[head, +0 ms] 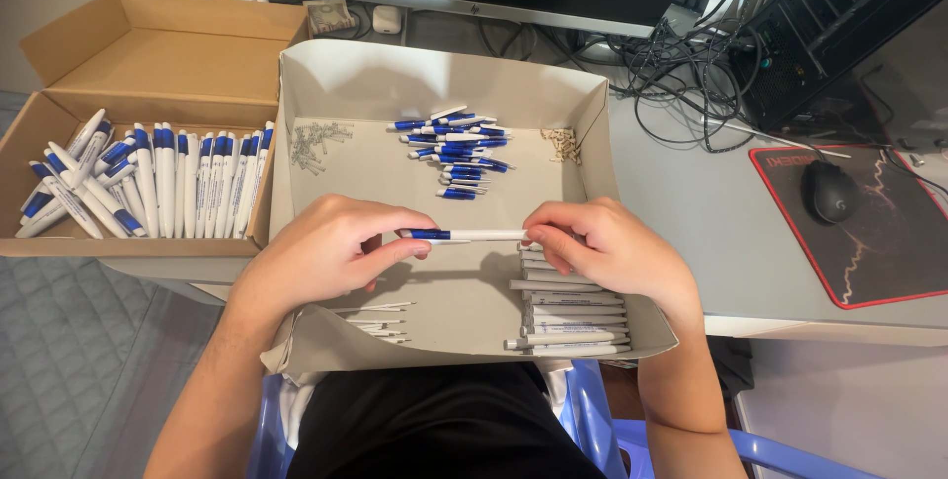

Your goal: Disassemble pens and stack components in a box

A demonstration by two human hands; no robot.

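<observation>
While a cardboard box of finished pens point(148, 183) sits far left, the left hand point(321, 252) and right hand point(602, 247) pinch opposite ends of a blue-and-white pen point(464, 235) over the grey parts tray point(592, 158); a black mouse point(828, 191) rests on the desk point(711, 232) right.

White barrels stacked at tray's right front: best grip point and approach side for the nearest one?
Grip the nearest white barrel mid-length, from above, probably. It lies flat, long axis left-right, neighbours packed behind it, tray wall close in front, so fingers pinch front and back across its width.
</observation>
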